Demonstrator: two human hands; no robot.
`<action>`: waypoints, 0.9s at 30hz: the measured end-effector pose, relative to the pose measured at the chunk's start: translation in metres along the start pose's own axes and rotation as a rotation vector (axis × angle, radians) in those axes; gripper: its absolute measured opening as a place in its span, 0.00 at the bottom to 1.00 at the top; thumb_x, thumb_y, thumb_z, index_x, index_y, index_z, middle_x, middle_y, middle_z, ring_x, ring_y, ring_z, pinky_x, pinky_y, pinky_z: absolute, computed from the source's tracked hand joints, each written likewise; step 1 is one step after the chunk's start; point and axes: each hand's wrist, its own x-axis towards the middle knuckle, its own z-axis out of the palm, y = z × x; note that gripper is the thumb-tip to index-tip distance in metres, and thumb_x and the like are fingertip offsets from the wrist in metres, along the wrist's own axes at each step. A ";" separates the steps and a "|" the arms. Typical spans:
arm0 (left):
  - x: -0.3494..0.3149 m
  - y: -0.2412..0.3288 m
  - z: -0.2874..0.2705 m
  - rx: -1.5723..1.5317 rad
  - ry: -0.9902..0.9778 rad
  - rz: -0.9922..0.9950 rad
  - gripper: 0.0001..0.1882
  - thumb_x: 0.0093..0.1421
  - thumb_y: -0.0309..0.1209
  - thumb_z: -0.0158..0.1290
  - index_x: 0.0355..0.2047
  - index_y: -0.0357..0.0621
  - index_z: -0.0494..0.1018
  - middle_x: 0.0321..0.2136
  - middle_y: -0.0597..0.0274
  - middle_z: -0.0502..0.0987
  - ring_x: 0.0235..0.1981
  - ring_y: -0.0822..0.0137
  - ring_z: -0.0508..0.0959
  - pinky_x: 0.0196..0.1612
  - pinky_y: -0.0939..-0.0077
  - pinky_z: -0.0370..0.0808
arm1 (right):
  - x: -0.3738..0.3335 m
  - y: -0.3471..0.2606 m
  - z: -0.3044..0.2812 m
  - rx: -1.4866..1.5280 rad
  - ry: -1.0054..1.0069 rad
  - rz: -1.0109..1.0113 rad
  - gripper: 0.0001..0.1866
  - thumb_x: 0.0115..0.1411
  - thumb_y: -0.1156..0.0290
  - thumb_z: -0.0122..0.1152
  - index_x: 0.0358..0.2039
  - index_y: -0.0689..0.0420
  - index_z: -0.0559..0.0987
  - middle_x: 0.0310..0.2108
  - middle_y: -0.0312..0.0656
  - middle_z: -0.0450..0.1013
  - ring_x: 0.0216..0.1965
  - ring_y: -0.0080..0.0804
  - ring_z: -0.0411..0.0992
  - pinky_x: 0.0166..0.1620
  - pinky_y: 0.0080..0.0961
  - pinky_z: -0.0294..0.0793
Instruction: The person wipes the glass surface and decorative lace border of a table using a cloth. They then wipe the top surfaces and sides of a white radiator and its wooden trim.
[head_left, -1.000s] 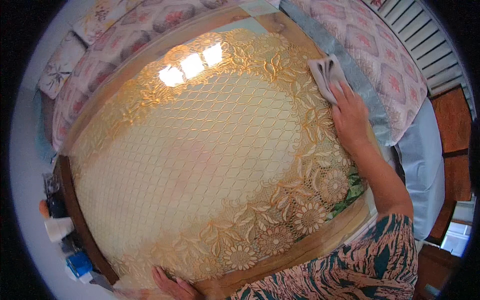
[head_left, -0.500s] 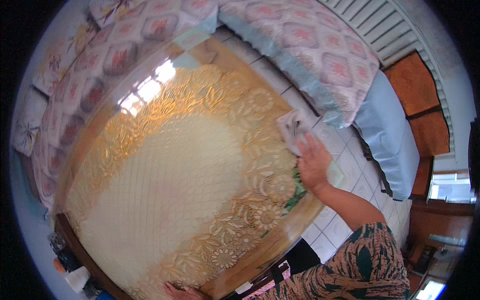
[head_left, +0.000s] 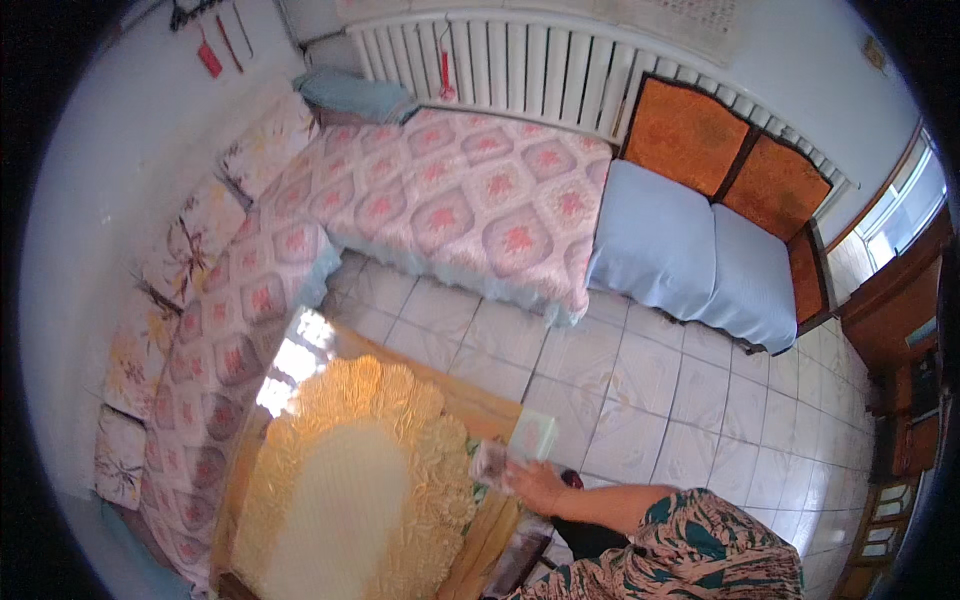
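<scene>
One right hand [head_left: 538, 487] held a pale cloth [head_left: 489, 464] under its fingers by the edge of the table [head_left: 476, 399], probably flattened for more contact. Gold lace cover [head_left: 355, 485] lay left of that grip; couldn't see the left hand from where I stood.

White walls [head_left: 110, 230], pale tiled floor [head_left: 640, 410] with dark grout lines. L-shaped seating under a pink-and-grey medallion cover [head_left: 480, 200], blue-green trim along the hem; floral cushions [head_left: 215, 212] against left wall, blue-green pillow [head_left: 352, 95] in corner. White radiator [head_left: 518, 70] behind. Next to it, bench [head_left: 655, 220] with light blue seat covers, orange back panels, dark frame. Bright window [head_left: 897, 215] at right, brown wooden furniture [head_left: 890, 300] below it.
</scene>
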 end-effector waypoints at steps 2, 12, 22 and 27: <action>0.002 0.044 -0.034 -0.077 0.026 0.061 0.27 0.67 0.44 0.38 0.59 0.40 0.63 0.58 0.45 0.65 0.59 0.45 0.64 0.63 0.53 0.57 | -0.013 -0.006 -0.033 0.190 -0.193 0.018 0.26 0.49 0.67 0.55 0.52 0.48 0.73 0.55 0.41 0.67 0.49 0.51 0.66 0.45 0.50 0.69; -0.001 0.252 -0.121 -0.235 -0.041 0.353 0.27 0.65 0.44 0.41 0.57 0.38 0.65 0.55 0.43 0.67 0.57 0.45 0.66 0.60 0.54 0.60 | -0.094 0.168 0.011 1.213 -0.374 0.486 0.18 0.53 0.59 0.58 0.41 0.56 0.78 0.31 0.43 0.76 0.25 0.35 0.73 0.28 0.36 0.73; -0.008 0.318 -0.115 -0.124 -0.318 0.433 0.27 0.63 0.44 0.43 0.54 0.35 0.67 0.52 0.40 0.69 0.55 0.45 0.68 0.57 0.54 0.63 | -0.244 0.251 -0.061 2.464 0.397 0.758 0.28 0.54 0.67 0.54 0.53 0.68 0.65 0.49 0.57 0.69 0.47 0.53 0.72 0.45 0.49 0.76; -0.005 0.384 -0.097 -0.057 -0.012 0.730 0.22 0.63 0.44 0.45 0.48 0.39 0.71 0.40 0.41 0.76 0.44 0.43 0.75 0.48 0.55 0.70 | -0.223 0.257 -0.078 2.617 0.474 0.455 0.28 0.58 0.64 0.51 0.55 0.68 0.64 0.52 0.57 0.68 0.48 0.55 0.71 0.52 0.49 0.70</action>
